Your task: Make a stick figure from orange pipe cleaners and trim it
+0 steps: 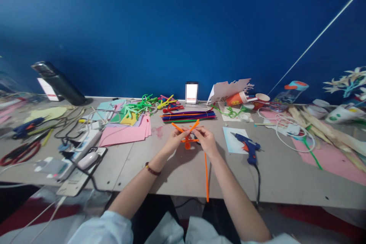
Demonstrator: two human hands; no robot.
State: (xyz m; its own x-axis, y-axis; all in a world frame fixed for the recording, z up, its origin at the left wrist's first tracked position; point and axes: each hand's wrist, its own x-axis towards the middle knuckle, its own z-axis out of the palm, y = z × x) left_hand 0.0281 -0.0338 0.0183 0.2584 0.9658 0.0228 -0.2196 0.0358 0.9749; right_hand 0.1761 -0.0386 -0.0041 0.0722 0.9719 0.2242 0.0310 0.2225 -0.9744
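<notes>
Above the middle of the table, my left hand (176, 139) and my right hand (205, 139) meet at a figure of bent orange pipe cleaners (187, 145). Both hands pinch it between closed fingertips, one from each side. Two orange ends stick up in a V above the fingers, and a rounded coil hangs below them. A long straight orange pipe cleaner (206, 177) runs down from under my right hand to the table's front edge; I cannot tell whether it is joined to the figure. Just beyond my hands lies a bundle of coloured pipe cleaners (188, 116).
Right of my hands, a blue glue gun (249, 146) lies on a light card, its cord trailing off the front edge. Pink paper (126, 134) and green twisted pipe cleaners (140, 106) lie left. A phone (191, 93) stands at the wall. A power strip (82, 150) is far left.
</notes>
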